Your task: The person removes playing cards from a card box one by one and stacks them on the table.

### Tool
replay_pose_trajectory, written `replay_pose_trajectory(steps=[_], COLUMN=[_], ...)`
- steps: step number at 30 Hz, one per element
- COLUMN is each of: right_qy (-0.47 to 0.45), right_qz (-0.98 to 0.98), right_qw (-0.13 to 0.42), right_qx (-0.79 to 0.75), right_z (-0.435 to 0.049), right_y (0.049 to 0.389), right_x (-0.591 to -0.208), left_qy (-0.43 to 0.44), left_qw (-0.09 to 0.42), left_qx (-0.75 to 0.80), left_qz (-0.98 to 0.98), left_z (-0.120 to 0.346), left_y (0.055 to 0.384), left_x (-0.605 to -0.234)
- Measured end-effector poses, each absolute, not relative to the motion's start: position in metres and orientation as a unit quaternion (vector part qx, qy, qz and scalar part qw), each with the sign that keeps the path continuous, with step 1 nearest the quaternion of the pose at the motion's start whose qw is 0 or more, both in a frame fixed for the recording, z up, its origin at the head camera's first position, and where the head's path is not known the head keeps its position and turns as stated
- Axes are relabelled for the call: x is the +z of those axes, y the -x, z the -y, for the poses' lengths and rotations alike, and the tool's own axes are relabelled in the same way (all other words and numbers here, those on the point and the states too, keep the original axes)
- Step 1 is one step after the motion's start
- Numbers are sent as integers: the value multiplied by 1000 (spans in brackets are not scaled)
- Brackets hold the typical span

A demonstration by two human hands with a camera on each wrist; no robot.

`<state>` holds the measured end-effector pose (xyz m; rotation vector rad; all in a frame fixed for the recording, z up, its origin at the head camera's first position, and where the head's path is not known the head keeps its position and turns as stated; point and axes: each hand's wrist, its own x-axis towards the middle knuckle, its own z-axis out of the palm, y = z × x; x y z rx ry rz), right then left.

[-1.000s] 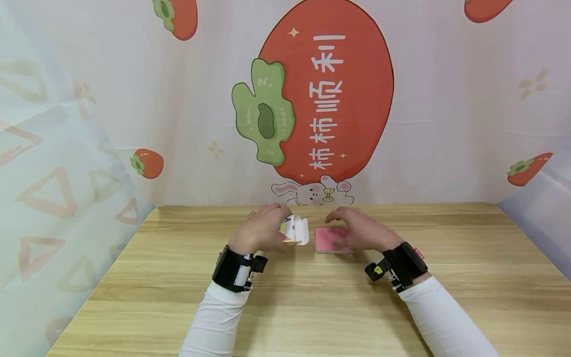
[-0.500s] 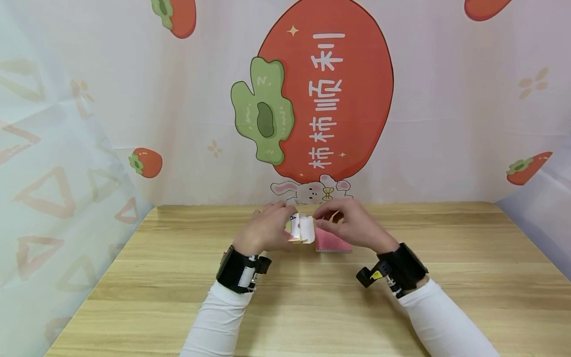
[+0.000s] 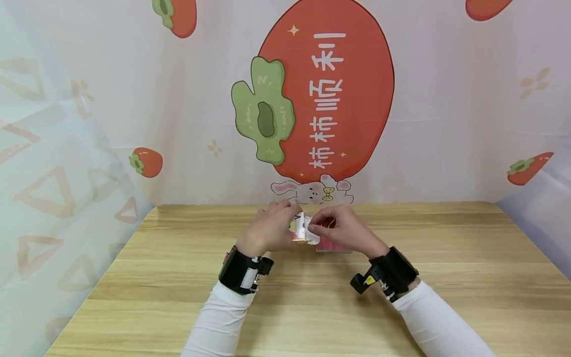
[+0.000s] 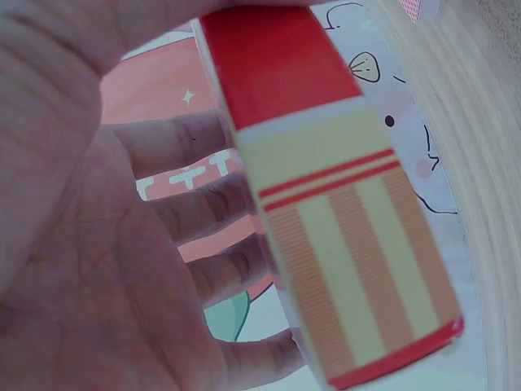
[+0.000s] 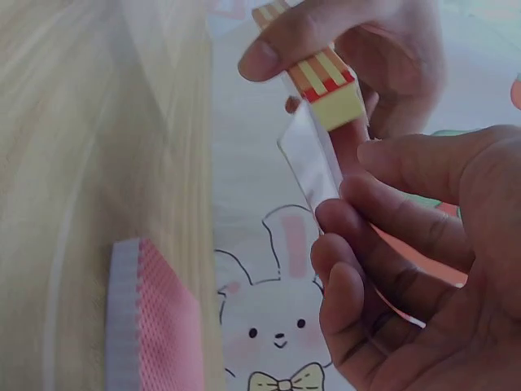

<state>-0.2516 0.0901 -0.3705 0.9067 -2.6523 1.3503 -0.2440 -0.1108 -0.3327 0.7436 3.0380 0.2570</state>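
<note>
Tabletop [image 3: 290, 312]: lay beneath. Left hand [image 3: 269, 230]: your fingers gripped the box [image 4: 317, 204], raised near the tabletop's far edge. Right hand [image 3: 344, 230]: your fingers curled, pinch undeterminable. Card stack [image 5: 168, 334]: lay flat nearby. Flap [image 5: 307, 155]: an uneven tug could have creased it.

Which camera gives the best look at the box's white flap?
The right wrist view: the white flap shows large there, standing out from the end of the striped box. The head view shows it small, partly hidden by the right hand. In the left wrist view I can't make it out.
</note>
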Motion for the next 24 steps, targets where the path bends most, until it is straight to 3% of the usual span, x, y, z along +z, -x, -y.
replay_pose_trajectory(steps=[24], right_qy=[-220], right_qz=[878], right_qw=[19], right_qx=[424], right_z=[-80], right_y=[249], right_x=[-378], left_qy=[-262], left_qw=[3], left_qx=[78], left_qz=[-962], left_z=[107], left_y=[241], left_x=[-334])
